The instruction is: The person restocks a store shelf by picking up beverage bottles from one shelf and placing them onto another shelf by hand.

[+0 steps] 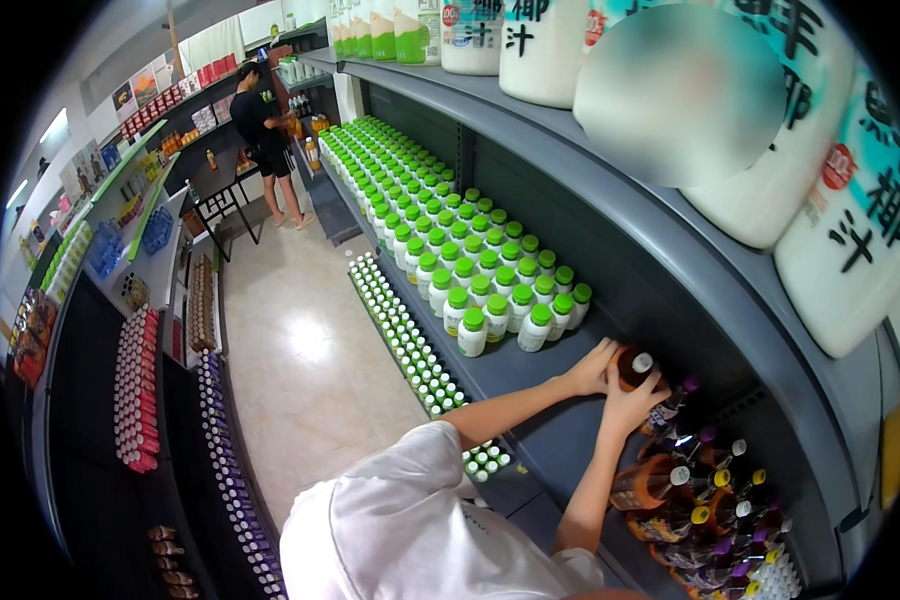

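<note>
Both of my hands hold a dark amber drink bottle with a white cap (634,369) over the grey metal shelf (529,401). My left hand (594,367) grips it from the left, and my right hand (633,403) wraps around its near side. Just beyond my right hand stands a dark bottle with a purple cap (666,411). Nearer to me on the same shelf is a crowd of amber and dark bottles (667,517) with white, yellow and purple caps. Further along, rows of white bottles with green caps (487,289) cover the shelf.
Large white jugs (840,225) line the upper shelf (615,180), whose edge overhangs my hands. Small white-capped bottles (412,349) fill the low level. Across the aisle floor (307,337) are racks of red-labelled bottles (136,390). A person in black (259,120) stands at the far shelves.
</note>
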Demonstrator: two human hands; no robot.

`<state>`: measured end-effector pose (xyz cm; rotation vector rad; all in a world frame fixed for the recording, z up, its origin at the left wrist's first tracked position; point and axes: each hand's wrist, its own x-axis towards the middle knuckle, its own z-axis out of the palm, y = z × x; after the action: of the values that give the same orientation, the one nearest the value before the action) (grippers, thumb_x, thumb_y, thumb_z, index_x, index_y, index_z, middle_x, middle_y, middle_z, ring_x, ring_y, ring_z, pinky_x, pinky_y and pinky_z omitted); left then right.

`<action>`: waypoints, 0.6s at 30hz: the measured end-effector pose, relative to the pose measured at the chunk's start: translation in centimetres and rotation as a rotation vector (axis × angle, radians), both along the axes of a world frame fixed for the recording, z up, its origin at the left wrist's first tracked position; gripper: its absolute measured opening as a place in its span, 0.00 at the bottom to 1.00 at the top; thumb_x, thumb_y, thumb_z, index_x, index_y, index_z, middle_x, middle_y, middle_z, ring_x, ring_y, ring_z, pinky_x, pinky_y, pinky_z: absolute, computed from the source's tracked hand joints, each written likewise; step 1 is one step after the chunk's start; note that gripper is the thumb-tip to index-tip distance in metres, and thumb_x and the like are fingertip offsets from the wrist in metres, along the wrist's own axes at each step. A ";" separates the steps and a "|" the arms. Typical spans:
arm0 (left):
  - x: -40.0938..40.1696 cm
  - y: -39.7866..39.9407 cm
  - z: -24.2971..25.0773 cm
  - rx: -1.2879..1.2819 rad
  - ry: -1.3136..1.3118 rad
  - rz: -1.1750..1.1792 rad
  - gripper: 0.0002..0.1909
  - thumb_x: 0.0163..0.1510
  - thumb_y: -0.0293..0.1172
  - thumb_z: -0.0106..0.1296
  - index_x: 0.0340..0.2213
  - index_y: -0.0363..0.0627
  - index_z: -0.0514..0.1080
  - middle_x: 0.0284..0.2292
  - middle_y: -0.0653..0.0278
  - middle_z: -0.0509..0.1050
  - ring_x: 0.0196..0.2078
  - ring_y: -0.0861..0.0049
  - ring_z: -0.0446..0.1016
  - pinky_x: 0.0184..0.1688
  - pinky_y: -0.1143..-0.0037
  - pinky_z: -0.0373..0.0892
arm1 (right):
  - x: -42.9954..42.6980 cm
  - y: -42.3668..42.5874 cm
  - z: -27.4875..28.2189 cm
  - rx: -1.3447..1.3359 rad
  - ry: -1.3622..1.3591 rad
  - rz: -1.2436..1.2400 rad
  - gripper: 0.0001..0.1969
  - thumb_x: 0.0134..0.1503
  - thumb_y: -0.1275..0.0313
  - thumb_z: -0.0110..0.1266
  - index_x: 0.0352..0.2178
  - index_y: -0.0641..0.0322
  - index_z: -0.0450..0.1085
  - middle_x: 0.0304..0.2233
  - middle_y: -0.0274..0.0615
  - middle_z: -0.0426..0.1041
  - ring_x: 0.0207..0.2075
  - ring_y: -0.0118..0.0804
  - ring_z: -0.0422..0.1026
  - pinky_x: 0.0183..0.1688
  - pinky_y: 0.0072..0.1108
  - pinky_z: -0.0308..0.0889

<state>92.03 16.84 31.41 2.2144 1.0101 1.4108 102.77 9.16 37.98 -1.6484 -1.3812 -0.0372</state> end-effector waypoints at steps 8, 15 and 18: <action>-2.8 -10.1 4.4 -0.118 0.030 -0.042 0.40 0.44 0.40 0.68 0.54 0.42 0.60 0.50 0.53 0.65 0.52 0.52 0.70 0.49 0.65 0.72 | -1.8 -9.6 3.9 0.110 0.292 0.177 0.16 0.59 0.65 0.62 0.45 0.63 0.74 0.41 0.46 0.63 0.43 0.44 0.71 0.44 0.30 0.71; -14.9 -24.0 6.7 0.021 -0.345 0.156 0.44 0.38 0.38 0.75 0.51 0.40 0.59 0.53 0.49 0.66 0.56 0.57 0.69 0.57 0.65 0.67 | -11.0 -17.7 9.1 0.157 0.365 0.833 0.14 0.53 0.78 0.66 0.42 0.71 0.75 0.39 0.39 0.60 0.40 0.33 0.72 0.43 0.23 0.72; -21.0 -30.8 6.8 0.082 -0.380 0.423 0.45 0.34 0.36 0.77 0.49 0.40 0.59 0.46 0.53 0.68 0.49 0.63 0.70 0.51 0.68 0.68 | -16.7 -19.0 9.1 0.075 0.342 1.040 0.19 0.47 0.75 0.70 0.42 0.65 0.77 0.33 0.37 0.63 0.30 0.30 0.68 0.29 0.20 0.66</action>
<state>71.00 -13.93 38.25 1.7403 1.3432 1.9888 86.11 -9.89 47.11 -0.6721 -1.7619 0.7437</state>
